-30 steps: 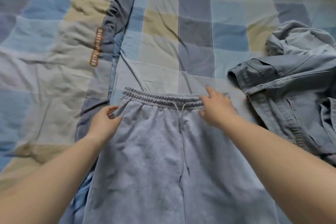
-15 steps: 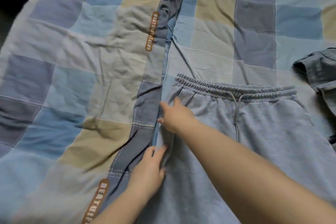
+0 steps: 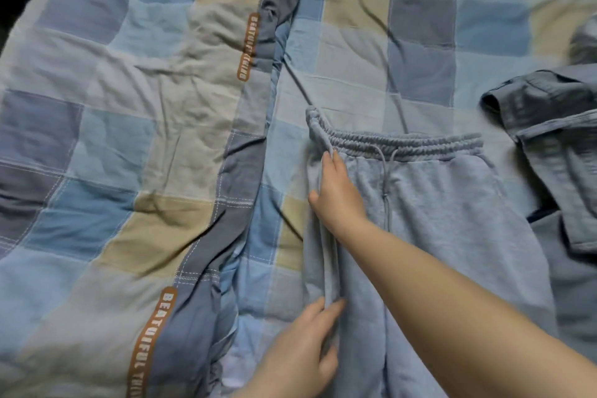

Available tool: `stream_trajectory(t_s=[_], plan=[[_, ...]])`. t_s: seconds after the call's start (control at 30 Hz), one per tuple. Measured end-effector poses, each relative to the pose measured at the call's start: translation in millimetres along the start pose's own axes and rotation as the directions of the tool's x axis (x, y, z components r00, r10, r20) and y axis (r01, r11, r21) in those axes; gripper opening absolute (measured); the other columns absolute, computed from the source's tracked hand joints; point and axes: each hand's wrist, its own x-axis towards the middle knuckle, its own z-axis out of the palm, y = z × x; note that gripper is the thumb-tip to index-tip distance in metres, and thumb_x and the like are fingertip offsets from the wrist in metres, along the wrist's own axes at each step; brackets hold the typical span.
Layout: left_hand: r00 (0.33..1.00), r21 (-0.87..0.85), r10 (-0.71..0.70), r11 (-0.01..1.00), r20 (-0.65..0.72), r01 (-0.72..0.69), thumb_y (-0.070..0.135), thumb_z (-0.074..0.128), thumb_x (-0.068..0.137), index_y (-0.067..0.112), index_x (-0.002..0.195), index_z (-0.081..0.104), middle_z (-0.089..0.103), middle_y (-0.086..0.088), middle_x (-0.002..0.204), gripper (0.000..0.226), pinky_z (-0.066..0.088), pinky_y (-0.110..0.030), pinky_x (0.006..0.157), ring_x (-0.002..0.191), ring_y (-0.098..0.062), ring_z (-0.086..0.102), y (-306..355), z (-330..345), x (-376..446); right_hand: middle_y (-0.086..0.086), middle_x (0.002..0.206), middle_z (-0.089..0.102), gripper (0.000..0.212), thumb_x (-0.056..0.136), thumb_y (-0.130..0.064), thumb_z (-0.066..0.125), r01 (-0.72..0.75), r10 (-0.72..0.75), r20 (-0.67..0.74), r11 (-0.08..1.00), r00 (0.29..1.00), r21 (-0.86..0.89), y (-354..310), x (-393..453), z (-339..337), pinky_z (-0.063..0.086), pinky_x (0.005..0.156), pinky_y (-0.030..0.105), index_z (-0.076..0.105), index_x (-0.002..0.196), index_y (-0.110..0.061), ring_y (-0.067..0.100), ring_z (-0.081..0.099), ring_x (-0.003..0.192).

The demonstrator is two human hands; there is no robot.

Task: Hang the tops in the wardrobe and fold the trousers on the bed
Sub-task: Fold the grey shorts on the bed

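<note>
Light grey sweat trousers [image 3: 445, 220] with an elastic waistband and drawstring lie flat on the checked bed sheet [image 3: 355, 52], waistband away from me. My right hand [image 3: 337, 194] reaches across them and pinches their left edge just below the waistband, where the cloth is raised in a ridge. Lower down, my left hand [image 3: 307, 349] grips the same left edge with its fingertips. The trouser legs run out of view at the bottom.
A blue denim garment [image 3: 555, 145] lies crumpled at the right, touching the trousers' right side. A checked quilt [image 3: 129, 139] with an orange lettered strip covers the left half of the bed. A dark gap shows at the top left corner.
The view has swung left. My right hand moved from the waistband's middle to the left edge, my left hand slid down that edge, and the edge is now lifted into a ridge.
</note>
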Motion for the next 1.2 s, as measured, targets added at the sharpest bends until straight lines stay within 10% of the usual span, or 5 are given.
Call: stream_trajectory(t_s=[0.7, 0.97, 1.2], plan=[[0.971, -0.223, 0.171, 0.966, 0.167, -0.131, 0.025, 0.048, 0.088, 0.03, 0.152, 0.01, 0.007, 0.011, 0.159, 0.075, 0.022, -0.017, 0.113, 0.144, -0.009, 0.021, 194, 170, 89, 0.004, 0.158, 0.012, 0.078, 0.092, -0.013, 0.053, -0.268, 0.269, 0.004, 0.959, 0.963, 0.095, 252, -72, -156, 0.033, 0.105, 0.033, 0.004, 0.153, -0.019, 0.025, 0.031, 0.138], [0.972, -0.448, -0.235, 0.871, -0.017, 0.203, 0.008, 0.06, 0.09, 0.033, 0.116, 0.053, 0.062, 0.009, 0.119, 0.037, 0.046, -0.009, 0.082, 0.096, 0.003, 0.062, 132, 173, 52, 0.0, 0.104, 0.056, 0.074, 0.081, -0.018, 0.069, -0.375, 0.465, -0.065, 0.781, 0.883, 0.5, 283, -175, -110, 0.045, 0.084, 0.029, 0.03, 0.145, -0.019, 0.017, 0.057, 0.095], [0.753, -0.417, -0.591, 0.786, -0.289, 0.457, 0.0, 0.065, 0.083, 0.014, 0.114, 0.06, 0.06, -0.009, 0.115, 0.034, 0.044, -0.027, 0.087, 0.102, -0.018, 0.056, 69, 173, 3, -0.013, 0.078, 0.061, 0.032, 0.079, -0.02, 0.071, -0.585, 0.577, 0.212, 0.598, 0.789, 0.549, 312, -284, -49, 0.042, 0.06, 0.02, 0.047, 0.099, -0.026, 0.006, 0.061, 0.074]])
